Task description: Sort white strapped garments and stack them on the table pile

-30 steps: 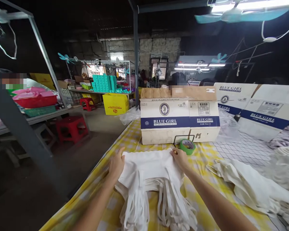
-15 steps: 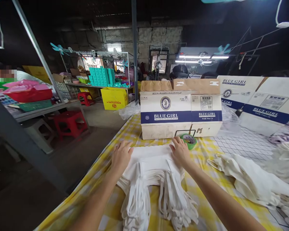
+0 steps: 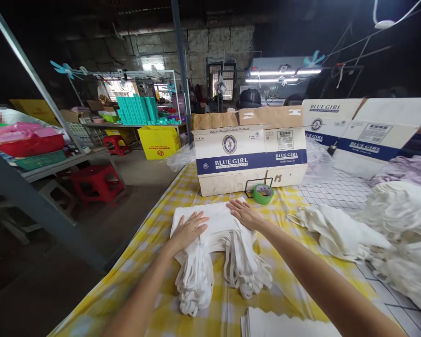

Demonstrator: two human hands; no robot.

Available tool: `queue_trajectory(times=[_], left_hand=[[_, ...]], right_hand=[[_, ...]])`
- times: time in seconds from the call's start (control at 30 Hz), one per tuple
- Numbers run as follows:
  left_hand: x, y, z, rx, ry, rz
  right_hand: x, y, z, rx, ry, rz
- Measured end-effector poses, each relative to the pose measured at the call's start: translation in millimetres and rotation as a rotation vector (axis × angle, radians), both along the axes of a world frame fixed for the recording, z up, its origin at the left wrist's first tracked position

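A stack of folded white cloth bags (image 3: 217, 234) lies on the yellow checked tablecloth (image 3: 154, 234), its long white handles trailing toward me. My left hand (image 3: 190, 229) rests flat on the stack's left part, fingers spread. My right hand (image 3: 243, 213) lies flat on its upper right part, fingers stretched out. Neither hand holds anything. A green tape roll (image 3: 263, 193) sits just beyond my right hand.
A "Blue Girl" cardboard box (image 3: 249, 157) stands behind the stack, a second box (image 3: 365, 133) at the right. More white cloth piles (image 3: 340, 231) lie to the right, another sheet (image 3: 284, 323) at the near edge. Red stools (image 3: 96, 182) and a metal post (image 3: 38, 206) stand left of the table.
My hands slid from the stack's far corners inward onto its top and now lie flat. The view tilted down, bringing another white sheet into sight at the bottom.
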State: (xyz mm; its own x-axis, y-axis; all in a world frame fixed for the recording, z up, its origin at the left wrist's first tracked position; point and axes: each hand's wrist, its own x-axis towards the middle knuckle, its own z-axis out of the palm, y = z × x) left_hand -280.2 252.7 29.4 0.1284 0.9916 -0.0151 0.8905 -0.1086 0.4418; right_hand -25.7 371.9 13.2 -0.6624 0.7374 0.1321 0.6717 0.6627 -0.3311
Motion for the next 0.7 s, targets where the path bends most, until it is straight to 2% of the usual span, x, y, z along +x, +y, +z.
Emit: queue_trajectory(times=[0.13, 0.23, 0.33, 0.4, 0.53, 0.6, 0.7], left_hand=[[3, -7, 17.9, 0.065, 0.023, 0.038], [19, -31, 22.6, 0.201, 0.020, 0.120], [54, -77, 11.6, 0.489, -0.003, 0.190], [84, -115, -1.7, 0.569, -0.011, 0.119], [145, -184, -26.7, 0.438, -0.067, -0.106], [173, -208, -33.5, 0.350, -0.120, -0.114], [211, -231, -37.4, 0.235, -0.143, -0.041]], right_hand=[[17, -25, 15.0, 0.070, 0.108, -0.130], [61, -68, 20.1, 0.092, 0.167, -0.198], [126, -126, 16.4, 0.112, 0.242, -0.256], [171, -169, 9.3, 0.099, 0.288, -0.357], [235, -259, -10.4, -0.033, 0.320, -0.556], [252, -300, -19.5, -0.080, 0.319, -0.592], [266, -350, -29.4, -0.084, 0.311, -0.634]])
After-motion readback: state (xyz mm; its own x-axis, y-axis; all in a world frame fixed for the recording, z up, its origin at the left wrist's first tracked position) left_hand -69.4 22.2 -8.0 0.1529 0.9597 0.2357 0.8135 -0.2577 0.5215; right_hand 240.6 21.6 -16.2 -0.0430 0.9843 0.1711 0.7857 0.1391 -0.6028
